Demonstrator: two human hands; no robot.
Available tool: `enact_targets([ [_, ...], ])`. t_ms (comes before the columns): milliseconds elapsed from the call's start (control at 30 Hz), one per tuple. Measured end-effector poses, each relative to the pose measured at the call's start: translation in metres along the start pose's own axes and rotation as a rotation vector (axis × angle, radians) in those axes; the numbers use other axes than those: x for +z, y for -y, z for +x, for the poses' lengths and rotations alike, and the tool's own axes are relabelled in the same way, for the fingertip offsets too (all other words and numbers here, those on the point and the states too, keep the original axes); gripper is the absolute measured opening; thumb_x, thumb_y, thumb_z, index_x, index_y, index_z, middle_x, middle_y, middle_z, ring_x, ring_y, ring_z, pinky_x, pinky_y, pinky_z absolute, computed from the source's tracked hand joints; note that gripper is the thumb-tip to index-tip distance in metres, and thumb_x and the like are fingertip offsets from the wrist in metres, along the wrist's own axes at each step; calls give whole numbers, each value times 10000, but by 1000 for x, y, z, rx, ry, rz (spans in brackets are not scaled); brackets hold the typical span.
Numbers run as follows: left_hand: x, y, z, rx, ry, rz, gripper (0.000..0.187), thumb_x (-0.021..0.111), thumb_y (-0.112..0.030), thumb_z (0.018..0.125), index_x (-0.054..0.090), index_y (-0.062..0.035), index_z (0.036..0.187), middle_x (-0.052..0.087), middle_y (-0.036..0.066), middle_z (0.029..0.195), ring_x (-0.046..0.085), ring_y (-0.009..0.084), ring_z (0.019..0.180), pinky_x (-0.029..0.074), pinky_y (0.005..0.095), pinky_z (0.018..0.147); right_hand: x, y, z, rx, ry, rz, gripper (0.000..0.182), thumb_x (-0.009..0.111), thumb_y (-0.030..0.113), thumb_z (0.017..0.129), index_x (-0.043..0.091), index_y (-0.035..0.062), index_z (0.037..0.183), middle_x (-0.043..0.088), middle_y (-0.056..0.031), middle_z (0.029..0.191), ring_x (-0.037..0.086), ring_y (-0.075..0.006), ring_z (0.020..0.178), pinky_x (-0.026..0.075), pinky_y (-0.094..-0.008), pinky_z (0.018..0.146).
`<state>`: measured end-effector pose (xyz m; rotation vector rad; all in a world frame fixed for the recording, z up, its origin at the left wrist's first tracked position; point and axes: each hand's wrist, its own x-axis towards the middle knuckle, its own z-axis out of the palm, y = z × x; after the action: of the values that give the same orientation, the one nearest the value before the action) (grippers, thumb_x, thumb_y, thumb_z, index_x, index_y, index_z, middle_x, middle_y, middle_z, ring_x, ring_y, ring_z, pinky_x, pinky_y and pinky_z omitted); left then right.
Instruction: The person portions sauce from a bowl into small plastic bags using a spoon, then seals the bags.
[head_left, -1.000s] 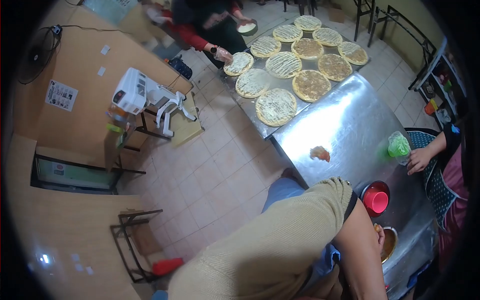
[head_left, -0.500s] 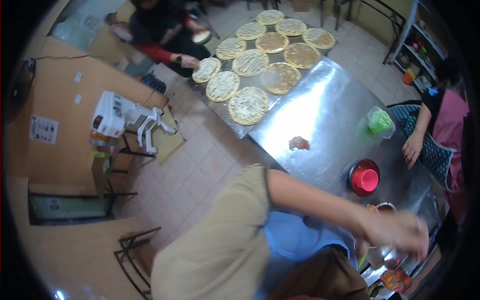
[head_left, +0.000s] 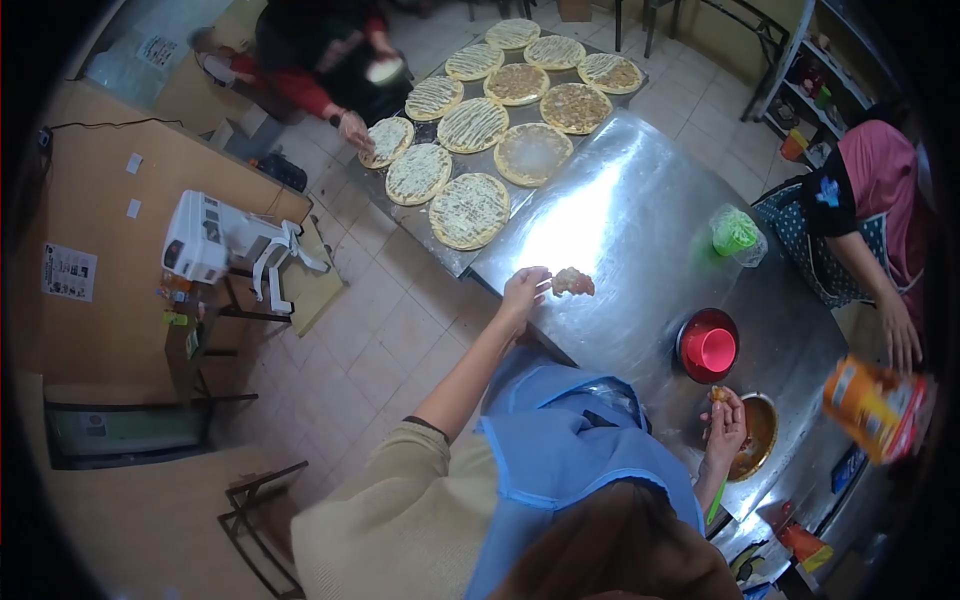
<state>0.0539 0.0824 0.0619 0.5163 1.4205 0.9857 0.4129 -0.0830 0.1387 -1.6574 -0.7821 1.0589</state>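
My left hand (head_left: pixel 524 295) is pinched at the left edge of a reddish-brown lump of food (head_left: pixel 574 282) on the metal table (head_left: pixel 640 230). A thin pale strip shows between the fingertips and the lump. Close beside a round bowl (head_left: pixel 760 428) with orange-brown sauce inside, my right hand (head_left: pixel 728 435) is raised with its fingers closed on a small browned morsel (head_left: pixel 718 395). A red dish (head_left: pixel 692 368) with a pink cup (head_left: pixel 713 350) in it stands just beyond that hand.
Several topped flat dough rounds (head_left: pixel 470 210) cover the far table; a co-worker's gloved hand (head_left: pixel 355 132) touches one. At right, another person's hand (head_left: pixel 904 335) hangs above a blurred orange packet (head_left: pixel 868 405). A green item in clear plastic (head_left: pixel 737 232) stands on the table.
My left arm has swung from the far right to the lump at left. The orange packet now shows at the right edge, and the person there leans lower. The view has shifted slightly.
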Motion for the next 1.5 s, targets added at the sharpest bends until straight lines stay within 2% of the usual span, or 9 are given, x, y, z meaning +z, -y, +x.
enact_targets([
  [200,-22,50,16,-60,-94,54,345,579,-274,884,525,-62,1151,604,53,1042,589,126,852,471,232,654,6,-4,7,-17,52,22,274,532,72,909,507,0,1172,617,-75,1016,574,-76,852,447,-179,629],
  [367,-45,105,76,239,-260,253,331,606,-224,869,545,-43,1139,595,42,958,542,90,756,439,219,593,4,-7,5,6,66,26,278,538,57,900,513,-11,1169,607,-76,1026,569,-78,864,467,-198,666],
  [467,-36,81,62,238,-310,240,363,619,-208,839,557,8,1123,622,141,1012,581,203,953,459,315,835,3,-15,5,6,52,34,293,552,58,890,513,-10,1173,606,-75,1017,564,-72,822,470,-195,658],
  [600,-41,77,72,245,-282,402,390,622,-214,843,538,11,1150,626,137,980,600,196,878,496,301,744,-1,-24,2,7,4,26,274,573,69,877,544,-7,1139,599,-66,995,566,-84,846,496,-213,680],
  [633,-73,116,121,314,-193,473,399,611,-243,866,506,-74,1212,560,50,1018,536,123,770,467,256,604,-2,-25,0,-6,33,-3,279,571,78,881,540,6,1149,599,-69,1003,576,-94,878,505,-223,695],
  [800,-64,94,106,17,-10,164,430,604,-194,875,420,-83,1247,515,64,1014,489,123,770,429,252,529,5,-36,-6,10,11,75,234,553,88,893,550,31,1120,612,-46,1003,583,-99,918,503,-234,696],
  [1000,-34,73,81,29,29,244,393,547,-172,909,401,-58,1254,499,33,849,463,98,646,413,251,491,13,-62,-13,6,-11,231,200,543,73,892,558,30,1086,619,-46,964,580,-85,830,495,-228,664],
  [1167,-38,74,101,34,47,415,427,611,-262,882,448,-118,1249,517,30,1174,509,184,1003,427,300,709,12,-77,-17,27,-51,237,201,538,93,902,559,32,1092,624,-40,936,570,-72,784,481,-218,608],
  [1500,-29,70,103,9,38,551,447,612,-295,873,480,-61,1231,550,67,1140,519,200,970,424,301,732,7,-85,-13,326,-12,569,272,514,323,928,548,73,1030,592,-44,896,560,-83,665,387,-184,485],
])
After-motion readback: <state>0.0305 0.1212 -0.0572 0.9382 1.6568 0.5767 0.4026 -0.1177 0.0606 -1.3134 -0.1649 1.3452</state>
